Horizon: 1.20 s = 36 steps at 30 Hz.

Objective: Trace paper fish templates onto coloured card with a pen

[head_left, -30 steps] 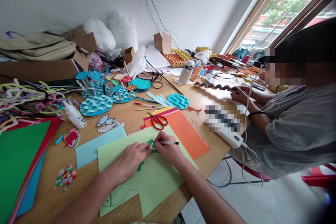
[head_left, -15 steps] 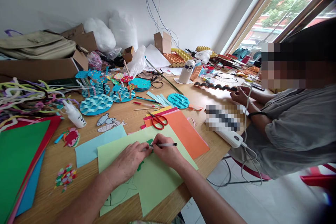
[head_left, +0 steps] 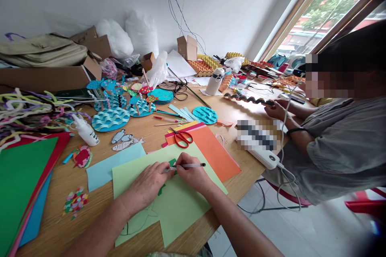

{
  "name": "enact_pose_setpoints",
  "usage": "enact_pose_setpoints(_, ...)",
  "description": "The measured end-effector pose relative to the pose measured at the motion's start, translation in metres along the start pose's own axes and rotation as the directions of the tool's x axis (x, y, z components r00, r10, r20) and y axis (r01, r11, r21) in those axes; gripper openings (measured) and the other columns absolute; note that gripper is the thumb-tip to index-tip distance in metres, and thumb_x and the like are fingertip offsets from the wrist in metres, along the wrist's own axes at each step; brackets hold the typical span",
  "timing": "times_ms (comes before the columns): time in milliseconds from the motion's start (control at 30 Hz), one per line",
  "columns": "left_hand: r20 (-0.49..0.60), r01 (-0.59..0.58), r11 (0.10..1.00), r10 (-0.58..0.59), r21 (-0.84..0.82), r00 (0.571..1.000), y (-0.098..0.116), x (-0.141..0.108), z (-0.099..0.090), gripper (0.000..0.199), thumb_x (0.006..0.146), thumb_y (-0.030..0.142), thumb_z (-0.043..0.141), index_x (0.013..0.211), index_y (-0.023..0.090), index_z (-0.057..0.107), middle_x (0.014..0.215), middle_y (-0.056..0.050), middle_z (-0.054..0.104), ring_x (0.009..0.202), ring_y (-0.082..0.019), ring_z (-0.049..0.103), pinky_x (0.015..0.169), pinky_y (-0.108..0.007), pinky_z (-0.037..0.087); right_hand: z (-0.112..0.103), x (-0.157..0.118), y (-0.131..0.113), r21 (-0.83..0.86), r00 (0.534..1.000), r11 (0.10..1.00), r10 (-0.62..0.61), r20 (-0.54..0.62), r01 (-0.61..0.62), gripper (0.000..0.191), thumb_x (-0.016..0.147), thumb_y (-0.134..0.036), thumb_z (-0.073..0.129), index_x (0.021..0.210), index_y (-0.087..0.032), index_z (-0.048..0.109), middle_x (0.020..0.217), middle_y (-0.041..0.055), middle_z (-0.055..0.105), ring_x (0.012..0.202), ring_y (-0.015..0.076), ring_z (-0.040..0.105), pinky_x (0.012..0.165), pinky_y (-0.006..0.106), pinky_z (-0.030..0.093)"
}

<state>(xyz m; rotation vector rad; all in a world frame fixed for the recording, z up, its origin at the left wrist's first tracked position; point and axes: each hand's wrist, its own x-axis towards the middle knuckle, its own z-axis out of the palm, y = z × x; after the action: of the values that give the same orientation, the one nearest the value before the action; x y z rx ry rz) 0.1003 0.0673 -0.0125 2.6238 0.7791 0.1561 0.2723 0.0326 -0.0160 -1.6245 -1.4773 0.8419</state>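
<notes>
My right hand point(head_left: 189, 172) is closed around a pen point(head_left: 194, 165) with a clear barrel and black end, its tip at a dark green paper cutout point(head_left: 162, 190). Beside it, my left hand point(head_left: 150, 178) presses the cutout down, fingers bent and close together; most of the cutout is hidden beneath. Both hands rest on a light green paper sheet point(head_left: 183, 217), which bears a drawn fish outline point(head_left: 141, 223) near its lower left. Just beyond the hands lie red-handled scissors point(head_left: 182, 139) on orange paper point(head_left: 214, 152).
Light blue paper point(head_left: 116, 166) and a white glue bottle point(head_left: 86, 130) lie to the left. Blue wavy discs point(head_left: 110, 119) stand farther back. A white power strip point(head_left: 262, 154) sits by the right table edge, near a co-worker point(head_left: 334, 128) holding an egg-carton strip point(head_left: 249, 99).
The pen and my right hand have shifted very slightly right. My left hand stays on the cutout. The co-worker's head has moved a little to the right.
</notes>
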Motion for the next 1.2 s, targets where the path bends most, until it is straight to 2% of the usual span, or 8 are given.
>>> enact_pose_setpoints(200, 0.009, -0.004, 0.996, 0.004, 0.085, 1.000, -0.001, 0.001, 0.001, 0.037, 0.090, 0.011, 0.036, 0.120, 0.027, 0.050, 0.113, -0.004, 0.053, 0.099, -0.021, 0.048, 0.085, -0.037, 0.042, 0.001, 0.000, -0.003, -0.016, 1.000, 1.000, 0.003, 0.003, -0.003, 0.010, 0.063, -0.009, 0.046, 0.062, -0.019, 0.048, 0.052, -0.0066, 0.046, 0.047, 0.0078, 0.040, 0.044, 0.018, 0.031)
enact_pose_setpoints(500, -0.059, -0.023, 0.999, 0.026, 0.040, 0.998, -0.011, -0.003, 0.016, 0.039, 0.084, 0.002, 0.036, 0.114, 0.020, 0.052, 0.117, -0.005, 0.055, 0.102, -0.019, 0.049, 0.088, -0.035, 0.042, 0.001, 0.001, -0.003, -0.054, 1.000, 0.999, -0.003, 0.015, 0.004, 0.011, 0.062, -0.009, 0.046, 0.062, -0.020, 0.049, 0.051, -0.0066, 0.047, 0.047, 0.0081, 0.039, 0.045, 0.018, 0.030)
enact_pose_setpoints(600, -0.063, -0.027, 1.000, 0.027, 0.000, 0.998, -0.011, -0.004, 0.015, 0.038, 0.086, 0.004, 0.037, 0.117, 0.022, 0.051, 0.119, -0.005, 0.054, 0.105, -0.019, 0.048, 0.091, -0.035, 0.041, 0.001, 0.001, -0.004, -0.061, 1.000, 0.998, -0.008, 0.024, 0.009, 0.011, 0.063, -0.009, 0.046, 0.062, -0.020, 0.048, 0.052, -0.0062, 0.048, 0.047, 0.0084, 0.040, 0.045, 0.018, 0.031)
enact_pose_setpoints(767, -0.064, 0.090, 0.992, -0.096, -0.090, 0.993, -0.008, -0.004, 0.015, 0.030, 0.091, 0.017, 0.034, 0.115, 0.025, 0.051, 0.112, -0.003, 0.054, 0.104, -0.019, 0.048, 0.089, -0.033, 0.041, 0.003, 0.002, -0.007, -0.071, 0.999, 0.997, -0.008, 0.036, 0.011, 0.010, 0.063, -0.009, 0.047, 0.061, -0.020, 0.048, 0.053, -0.0060, 0.048, 0.048, 0.0084, 0.041, 0.045, 0.018, 0.031)
enact_pose_setpoints(867, -0.057, 0.072, 0.996, -0.076, -0.058, 0.995, -0.007, -0.005, 0.016, 0.027, 0.092, 0.019, 0.035, 0.110, 0.024, 0.053, 0.103, -0.003, 0.056, 0.097, -0.019, 0.050, 0.084, -0.032, 0.042, 0.004, 0.003, -0.009, -0.079, 0.999, 0.997, 0.000, 0.036, 0.003, 0.011, 0.062, -0.009, 0.047, 0.061, -0.020, 0.048, 0.052, -0.0062, 0.047, 0.047, 0.0083, 0.041, 0.044, 0.018, 0.030)
enact_pose_setpoints(1000, -0.051, 0.073, 0.997, -0.074, -0.015, 0.996, -0.004, -0.007, 0.014, 0.029, 0.092, 0.017, 0.034, 0.113, 0.025, 0.053, 0.102, -0.003, 0.055, 0.096, -0.019, 0.049, 0.082, -0.032, 0.041, 0.006, 0.005, -0.014, -0.090, 0.999, 0.996, 0.006, 0.042, -0.002, 0.013, 0.061, -0.007, 0.047, 0.060, -0.020, 0.048, 0.052, -0.0061, 0.047, 0.048, 0.0087, 0.041, 0.045, 0.018, 0.031)
enact_pose_setpoints(1200, -0.044, 0.097, 0.991, -0.101, -0.090, 0.994, -0.005, -0.008, 0.016, 0.030, 0.091, 0.017, 0.036, 0.113, 0.026, 0.054, 0.106, -0.001, 0.056, 0.099, -0.018, 0.049, 0.085, -0.031, 0.041, 0.011, 0.007, -0.017, -0.093, 0.997, 0.996, -0.007, 0.072, 0.013, 0.012, 0.061, -0.009, 0.047, 0.060, -0.020, 0.048, 0.051, -0.0064, 0.046, 0.047, 0.0088, 0.040, 0.045, 0.019, 0.029)
